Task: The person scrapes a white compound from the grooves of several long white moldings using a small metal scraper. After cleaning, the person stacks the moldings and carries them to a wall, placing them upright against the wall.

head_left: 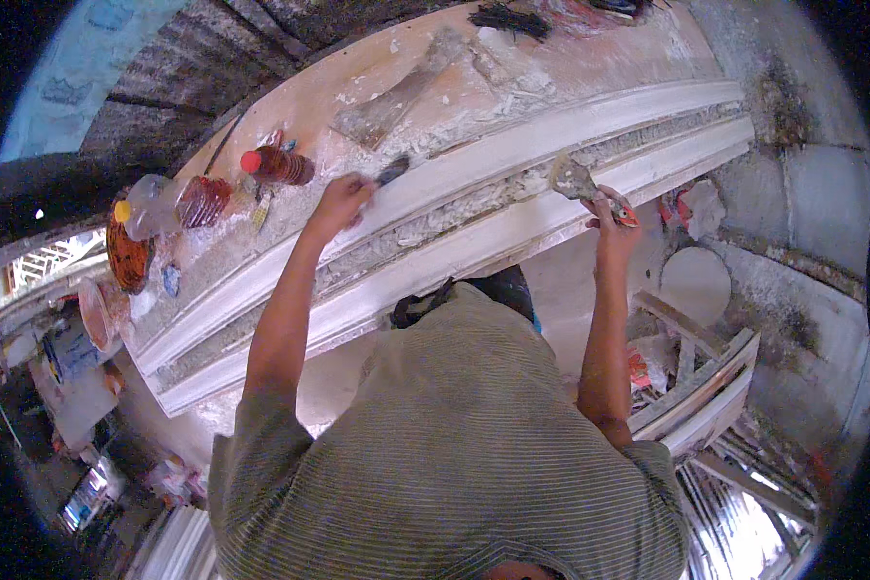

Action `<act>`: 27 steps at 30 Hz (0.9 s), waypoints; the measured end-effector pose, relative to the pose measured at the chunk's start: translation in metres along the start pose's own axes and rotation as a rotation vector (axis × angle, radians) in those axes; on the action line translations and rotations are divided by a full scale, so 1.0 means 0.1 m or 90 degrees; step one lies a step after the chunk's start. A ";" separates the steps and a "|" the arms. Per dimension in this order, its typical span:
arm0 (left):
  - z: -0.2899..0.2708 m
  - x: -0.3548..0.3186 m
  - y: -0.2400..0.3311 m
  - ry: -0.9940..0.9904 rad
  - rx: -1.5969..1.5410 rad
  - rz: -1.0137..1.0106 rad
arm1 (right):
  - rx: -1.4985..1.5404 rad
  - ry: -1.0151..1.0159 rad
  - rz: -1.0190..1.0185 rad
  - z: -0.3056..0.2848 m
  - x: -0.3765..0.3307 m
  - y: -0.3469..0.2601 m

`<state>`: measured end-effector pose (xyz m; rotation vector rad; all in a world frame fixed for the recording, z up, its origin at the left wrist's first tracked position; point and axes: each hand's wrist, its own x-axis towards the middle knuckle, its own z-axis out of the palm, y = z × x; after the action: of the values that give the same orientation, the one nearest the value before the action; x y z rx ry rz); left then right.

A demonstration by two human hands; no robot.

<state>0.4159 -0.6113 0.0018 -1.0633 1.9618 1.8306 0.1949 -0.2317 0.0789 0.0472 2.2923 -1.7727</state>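
Note:
Two long white plaster mouldings (681, 101) lie side by side across the bench, with a rough grey strip (474, 198) between them. My right hand (609, 210) is closed round the red-orange handle of a putty knife (572, 178), whose blade is smeared with plaster and hovers over the nearer moulding. Over the far moulding, my left hand (342, 205) is slightly blurred, its fingers drawn together at a dark, flat-bladed tool (393, 171). That tool's handle is hidden by the fingers, so its exact kind does not show.
Beyond my left hand stand a red-capped bottle (278, 166), a reddish bottle (203, 201) and a yellow-capped clear bottle (145, 209). A plaster-smeared flat sheet (387, 108) lies on the bench (309, 92). A round pale lid-like thing (696, 283) and wooden frames (701, 387) are at right.

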 end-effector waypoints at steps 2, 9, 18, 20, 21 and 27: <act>0.07 -0.12 -0.07 0.045 -0.048 0.019 | 0.043 0.021 0.042 -0.06 0.03 0.15; 0.25 -0.09 -0.25 0.113 0.041 0.150 | 0.056 -0.022 0.044 0.04 0.03 0.06; 0.18 -0.12 0.03 0.084 0.070 0.068 | 0.025 -0.047 0.009 0.03 0.04 -0.08; 0.14 -0.04 -0.05 0.097 0.046 0.104 | 0.045 -0.031 0.035 -0.01 -0.06 -0.13; 0.17 -0.05 -0.07 0.101 0.032 0.118 | 0.065 -0.026 0.035 -0.03 -0.08 -0.10; 0.08 -0.15 -0.17 0.100 0.181 0.299 | 0.079 -0.040 0.046 -0.04 -0.09 -0.02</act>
<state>0.4358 -0.5980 -0.0031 -0.7182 2.6475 1.6286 0.2021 -0.2273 0.0841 0.0943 2.1089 -1.8495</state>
